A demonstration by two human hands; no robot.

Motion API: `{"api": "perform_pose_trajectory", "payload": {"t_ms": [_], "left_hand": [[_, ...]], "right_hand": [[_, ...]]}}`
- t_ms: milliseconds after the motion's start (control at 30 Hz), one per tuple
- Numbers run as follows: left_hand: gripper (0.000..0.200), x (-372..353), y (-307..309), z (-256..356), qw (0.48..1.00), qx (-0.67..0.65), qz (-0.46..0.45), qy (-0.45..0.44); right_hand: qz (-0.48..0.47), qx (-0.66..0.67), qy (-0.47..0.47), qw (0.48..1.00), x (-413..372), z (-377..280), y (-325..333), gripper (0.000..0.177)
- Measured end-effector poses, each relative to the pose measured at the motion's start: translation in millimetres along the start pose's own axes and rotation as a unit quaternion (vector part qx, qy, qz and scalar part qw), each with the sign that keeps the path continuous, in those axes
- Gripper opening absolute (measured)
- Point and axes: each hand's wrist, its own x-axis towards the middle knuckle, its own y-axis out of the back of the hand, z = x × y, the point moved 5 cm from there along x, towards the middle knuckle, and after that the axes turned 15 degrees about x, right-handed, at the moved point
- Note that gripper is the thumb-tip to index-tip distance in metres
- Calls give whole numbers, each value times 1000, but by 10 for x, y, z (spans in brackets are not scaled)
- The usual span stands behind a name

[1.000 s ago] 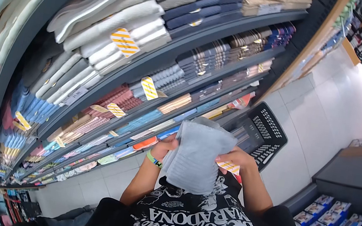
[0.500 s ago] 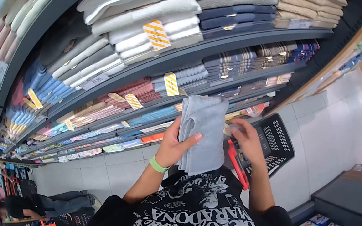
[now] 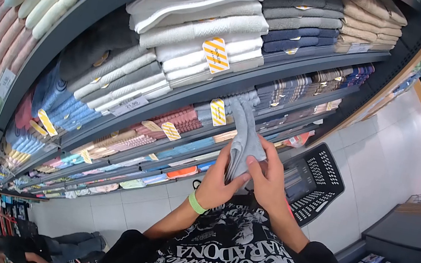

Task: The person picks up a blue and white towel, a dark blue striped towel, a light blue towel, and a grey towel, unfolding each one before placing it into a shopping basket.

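From the head camera, the grey towel (image 3: 246, 138) is now a narrow, tall bundle. Half a second ago it hung as a wider folded panel, and a second ago it was spread flat at chest height. It has also risen, so its upper end sits against the row of folded towels on the lower shelf, just beside a yellow-striped tag (image 3: 218, 111).

The left hand (image 3: 218, 184), with a green wristband (image 3: 197, 203), is closed around the towel's lower part from the left, thumb across the front. The right hand (image 3: 269, 182) was loose beside the towel a moment ago. It has come in and clamps the same lower part from the right, its fingers touching the left hand.

Judging by this, the folding looks finished and the towel is gathered tight in both hands at the shelf front. The black basket (image 3: 320, 179) stands on the floor tiles (image 3: 389, 140) below the right forearm, apart from the towel.
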Motion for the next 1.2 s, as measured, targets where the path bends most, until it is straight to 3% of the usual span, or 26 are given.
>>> {"api": "perform_pose_trajectory", "payload": {"t_ms": [100,200,300,367,500,567,600,633,700,733,800,833,900,933,1000,1100,1200], "left_hand": [[68,32,24,55,998,-57,7,-23],[57,57,83,-69,989,-118,75,42],[45,39,292,-348,983,-51,145,105],[36,55,463,-422,973,-56,203,92],[43,-27,620,-830,968,-36,219,117],[58,-101,579,-969,973,32,195,120],[83,-88,568,-722,969,166,119,139],[83,-94,587,-503,969,166,118,137],[105,-124,330,-118,986,115,-105,54],[105,-132,243,-16,987,116,-103,51],[114,-137,-80,273,987,-48,-144,-44],[104,-118,-133,391,989,-60,-93,-97],[81,-152,-238,349,945,218,-111,-219],[81,-156,-241,343,944,220,-110,-221],[55,-121,-147,210,998,-25,-51,-15],[43,-63,-149,55,995,-70,32,65],[38,50,-114,58,995,-82,9,57]], "right_hand": [[24,2,12,1000,18,72,-6,37],[7,-40,68,997,89,76,15,27],[41,-29,-2,999,147,-2,217,21],[65,81,23,994,231,-100,408,17],[45,132,2,990,345,-354,594,18],[20,182,-18,983,357,-430,584,18],[36,198,-13,980,354,-465,507,17],[37,197,-11,980,352,-455,435,17],[70,233,-28,969,319,-401,327,17],[70,247,-46,965,311,-326,286,16],[87,313,-79,942,290,-161,148,16],[107,378,-115,912,265,-83,89,16],[71,397,-98,910,246,-166,-12,15],[37,411,-83,907,260,-222,-51,15],[-3,376,-69,924,273,-214,-13,15],[-43,325,-55,943,222,-261,-6,14],[-97,138,35,985,170,-327,67,27]]}}
